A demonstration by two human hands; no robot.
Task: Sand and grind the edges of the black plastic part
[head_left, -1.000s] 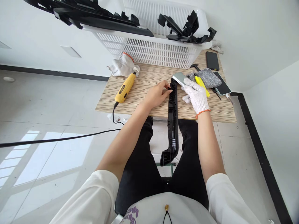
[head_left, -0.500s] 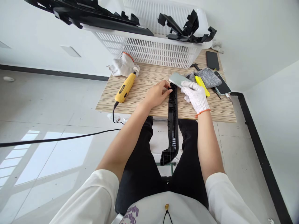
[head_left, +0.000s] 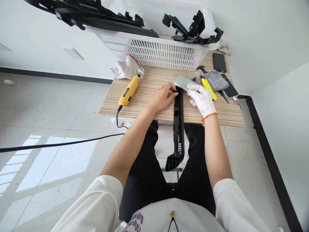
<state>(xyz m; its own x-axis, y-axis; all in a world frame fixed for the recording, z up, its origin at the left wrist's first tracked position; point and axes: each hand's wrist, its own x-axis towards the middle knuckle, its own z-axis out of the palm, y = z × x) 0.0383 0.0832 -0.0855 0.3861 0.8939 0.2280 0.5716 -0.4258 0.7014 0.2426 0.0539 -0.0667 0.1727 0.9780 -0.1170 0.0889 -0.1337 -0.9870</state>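
Black plastic trim (head_left: 179, 122) pinched by bare left hand (head_left: 162, 98); gloved right hand (head_left: 201, 99) grips grey block (head_left: 182, 82).

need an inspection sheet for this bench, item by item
surface: striped wooden table
job's things: long black plastic trim piece overhanging the table edge; flat grey block at its far end
clutter: yellow rotary tool, white slotted basket of black parts, spare white glove, two phones, grey cloth
grip: left hand bare, on the trim; right hand gloved, holding the block
cables: black cord from the tool
surroundings: pale floor, white walls
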